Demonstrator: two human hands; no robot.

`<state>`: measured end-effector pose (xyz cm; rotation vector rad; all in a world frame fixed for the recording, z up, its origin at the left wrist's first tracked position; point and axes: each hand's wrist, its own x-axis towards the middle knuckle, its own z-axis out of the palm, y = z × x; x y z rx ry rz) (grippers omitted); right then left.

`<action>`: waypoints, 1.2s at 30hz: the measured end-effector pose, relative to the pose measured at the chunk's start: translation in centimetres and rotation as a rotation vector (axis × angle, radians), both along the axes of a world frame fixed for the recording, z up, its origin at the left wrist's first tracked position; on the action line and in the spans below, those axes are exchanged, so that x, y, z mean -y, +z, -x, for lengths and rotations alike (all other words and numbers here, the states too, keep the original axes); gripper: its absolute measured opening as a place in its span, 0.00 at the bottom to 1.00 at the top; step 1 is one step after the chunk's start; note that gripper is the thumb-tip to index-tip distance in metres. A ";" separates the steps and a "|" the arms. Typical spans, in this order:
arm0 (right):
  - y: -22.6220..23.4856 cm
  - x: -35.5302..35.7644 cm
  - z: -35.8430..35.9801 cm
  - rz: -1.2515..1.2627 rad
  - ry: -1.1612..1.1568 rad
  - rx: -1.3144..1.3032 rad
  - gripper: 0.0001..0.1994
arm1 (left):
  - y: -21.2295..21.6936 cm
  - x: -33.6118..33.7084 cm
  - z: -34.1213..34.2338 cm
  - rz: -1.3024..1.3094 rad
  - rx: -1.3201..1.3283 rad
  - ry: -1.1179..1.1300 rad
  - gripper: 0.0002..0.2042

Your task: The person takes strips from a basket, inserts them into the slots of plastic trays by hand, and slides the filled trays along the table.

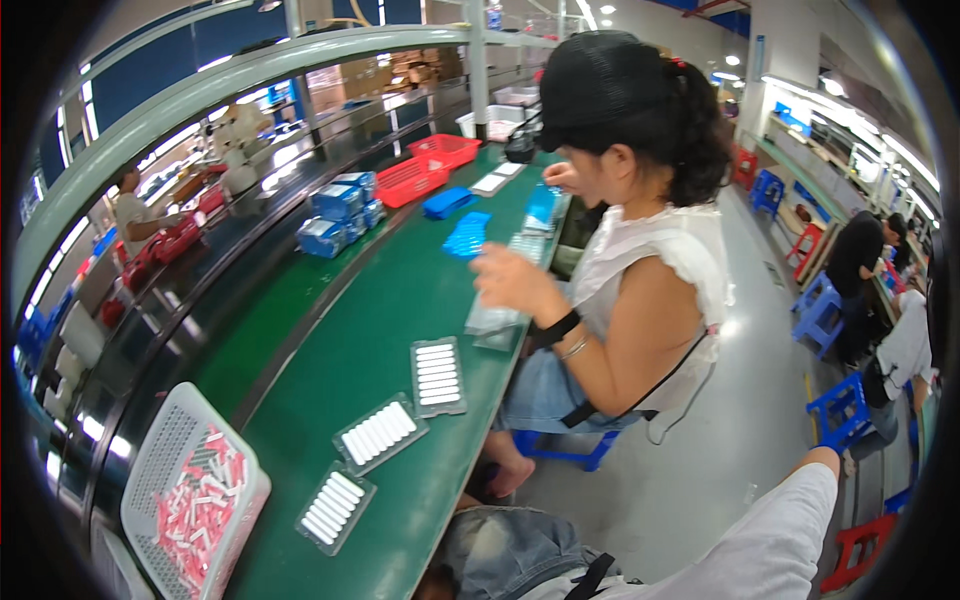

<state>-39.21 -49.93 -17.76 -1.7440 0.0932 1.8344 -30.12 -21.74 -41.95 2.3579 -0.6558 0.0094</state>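
Note:
My right arm in a white sleeve [770, 540] stretches away to the right, behind the bench. Only a sliver of my right hand [826, 456] shows past the cuff, close to a blue stool [842, 408]; its fingers are hidden. My left hand is out of the picture. On the green bench [350, 360] to my left lie three clear trays of white sticks [380, 433], [437, 376], [335, 507]. A white basket [190, 490] of red and white parts stands at the bench's near end.
A seated co-worker [640, 290] next to me handles a clear tray [492, 318] over the bench. Farther along are blue trays [466, 235], blue wrapped packs [340, 215] and red baskets [425, 165]. More blue and red stools and people fill the aisle at right.

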 end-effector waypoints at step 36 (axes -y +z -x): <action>18.6 7.9 -35.5 -0.343 -0.126 1.947 0.38 | 7.7 -2.5 -5.2 -0.230 -0.190 0.204 0.12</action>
